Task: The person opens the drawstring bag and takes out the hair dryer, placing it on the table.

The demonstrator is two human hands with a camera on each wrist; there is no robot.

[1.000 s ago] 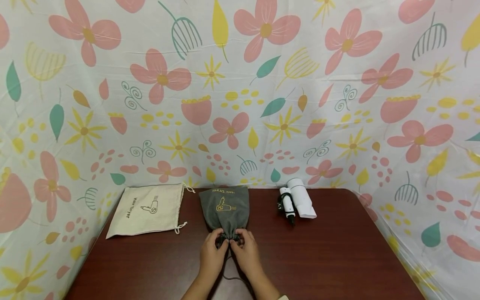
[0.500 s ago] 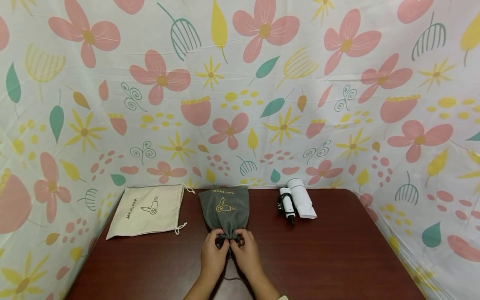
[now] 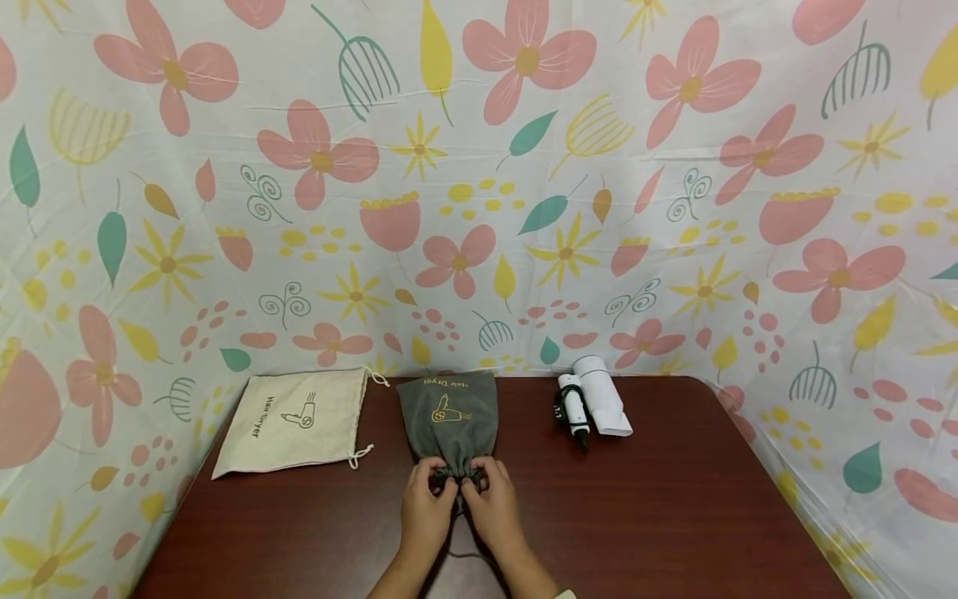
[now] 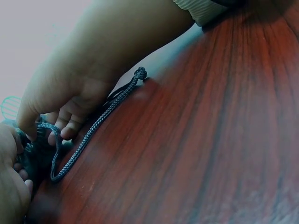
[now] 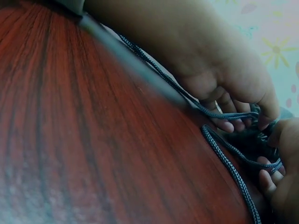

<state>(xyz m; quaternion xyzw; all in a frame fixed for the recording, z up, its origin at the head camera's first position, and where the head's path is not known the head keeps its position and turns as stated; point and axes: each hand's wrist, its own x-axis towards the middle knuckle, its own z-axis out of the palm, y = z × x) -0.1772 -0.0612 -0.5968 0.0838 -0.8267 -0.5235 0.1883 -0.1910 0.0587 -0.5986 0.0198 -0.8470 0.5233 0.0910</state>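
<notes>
A dark grey drawstring bag [image 3: 456,428] with a gold hair dryer print and lettering lies on the table, its gathered neck towards me. My left hand [image 3: 427,509] pinches the gathered neck on the left side, thumb and fingers curled into the fabric. Close beside it, my right hand [image 3: 491,509] grips the same neck on the right side. The grey braided cord [image 4: 96,126] trails from the neck in the left wrist view and ends in a knot. In the right wrist view, the cord [image 5: 229,163] loops out below both hands. The fingers hide much of the bag's mouth.
On the left lies a flat cream drawstring bag [image 3: 299,420] with a hair dryer print. A white cylindrical appliance with a black cord [image 3: 574,408] rests by a white rolled item [image 3: 602,395] at back right. The brown table [image 3: 659,499] meets a floral curtain [image 3: 674,208].
Both hands stay at the bag's neck, with only slight movement of the thumbs. The bag and the other things have not moved.
</notes>
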